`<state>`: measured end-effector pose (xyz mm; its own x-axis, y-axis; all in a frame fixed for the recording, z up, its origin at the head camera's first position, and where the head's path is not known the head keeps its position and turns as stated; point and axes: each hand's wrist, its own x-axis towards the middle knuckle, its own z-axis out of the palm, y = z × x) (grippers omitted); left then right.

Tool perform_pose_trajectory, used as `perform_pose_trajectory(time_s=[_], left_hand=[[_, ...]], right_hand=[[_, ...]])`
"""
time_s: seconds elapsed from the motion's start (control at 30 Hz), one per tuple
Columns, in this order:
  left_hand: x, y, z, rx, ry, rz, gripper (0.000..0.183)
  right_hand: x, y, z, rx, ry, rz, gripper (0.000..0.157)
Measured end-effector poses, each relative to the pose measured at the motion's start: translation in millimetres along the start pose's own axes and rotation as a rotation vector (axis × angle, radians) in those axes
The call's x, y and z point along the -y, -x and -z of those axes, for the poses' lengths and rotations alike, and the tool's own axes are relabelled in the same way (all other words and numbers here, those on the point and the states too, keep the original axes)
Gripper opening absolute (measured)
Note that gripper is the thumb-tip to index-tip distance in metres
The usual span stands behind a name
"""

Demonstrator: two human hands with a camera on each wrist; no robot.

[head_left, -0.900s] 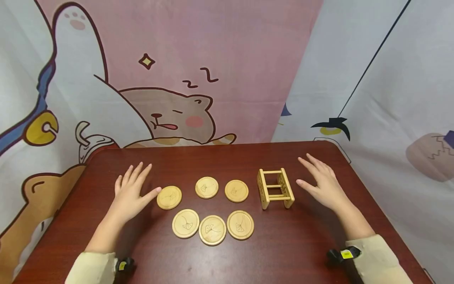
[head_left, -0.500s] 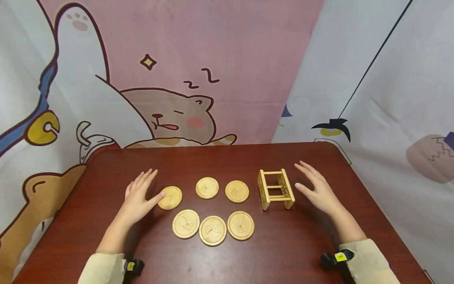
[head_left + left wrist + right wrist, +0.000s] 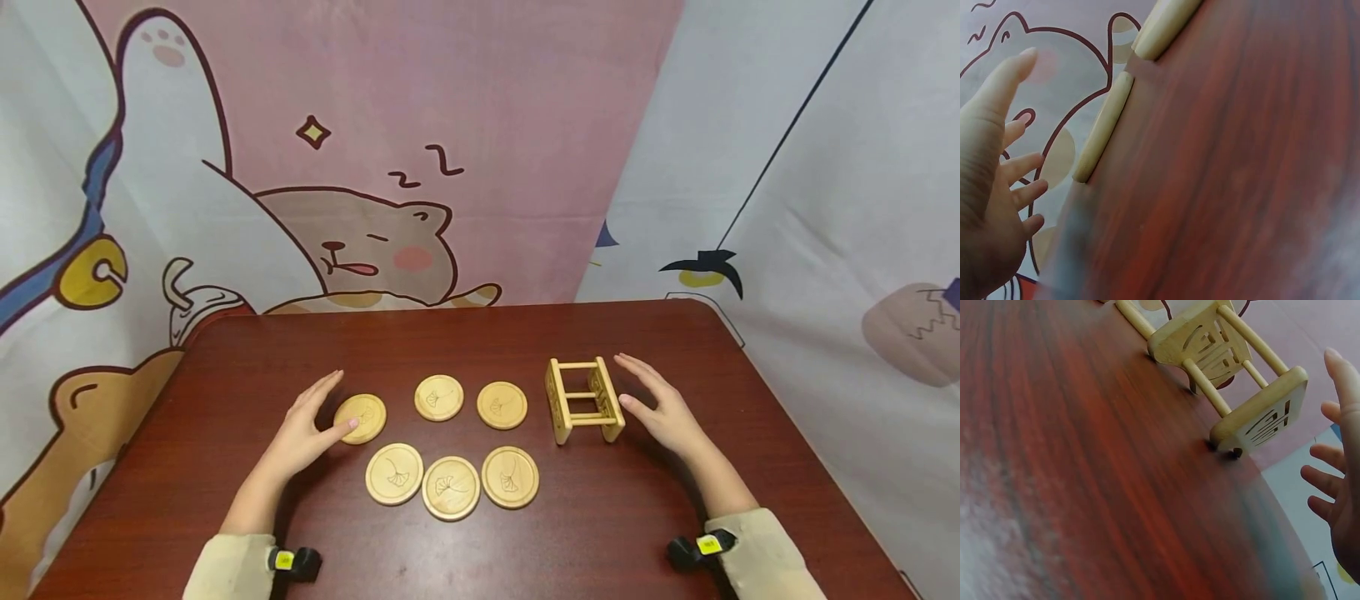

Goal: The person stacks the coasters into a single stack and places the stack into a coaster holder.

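Several round wooden coasters with an engraved ginkgo leaf lie flat on the table. My left hand (image 3: 303, 433) is spread beside the leftmost coaster (image 3: 365, 416), its thumb overlapping that coaster in the head view. In the left wrist view the thumb and fingers are apart with nothing between them, and a coaster (image 3: 1105, 128) shows edge-on. A small wooden coaster rack (image 3: 557, 400) with carved side panels and crossbars stands right of the coasters. My right hand (image 3: 667, 417) is close to its right panel, thumb and fingers apart, holding nothing; the right wrist view shows the rack (image 3: 1260, 412) beside the fingers.
Two coasters, the left (image 3: 438, 397) and the right (image 3: 502, 406), lie in the back row. Three more, including the middle one (image 3: 451, 488), form the front row. The dark red table (image 3: 480, 558) ends at a cartoon-printed cloth (image 3: 525, 150) behind.
Both hands have moved inward: the left hand rightward to the leftmost coaster, the right hand leftward to the rack. The coasters and the rack stay in place.
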<state>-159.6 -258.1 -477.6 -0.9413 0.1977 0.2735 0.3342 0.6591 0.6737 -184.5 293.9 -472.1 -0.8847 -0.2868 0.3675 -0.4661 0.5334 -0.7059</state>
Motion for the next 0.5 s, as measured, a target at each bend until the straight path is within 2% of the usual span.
perform_pose_trajectory(time_s=[0.27, 0.37, 0.5], left_hand=[[4.7, 6.2, -5.2, 0.059, 0.04, 0.096, 0.083], [7.3, 7.3, -6.6, 0.061, 0.04, 0.105, 0.085], [9.8, 8.1, -8.5, 0.061, 0.037, 0.103, 0.086]], right_hand=[[8, 3, -6.8, 0.016, -0.073, 0.005, 0.058], [20, 2, -6.4, 0.026, -0.119, 0.015, 0.055], [32, 2, -4.0, 0.04, -0.106, -0.002, 0.051]])
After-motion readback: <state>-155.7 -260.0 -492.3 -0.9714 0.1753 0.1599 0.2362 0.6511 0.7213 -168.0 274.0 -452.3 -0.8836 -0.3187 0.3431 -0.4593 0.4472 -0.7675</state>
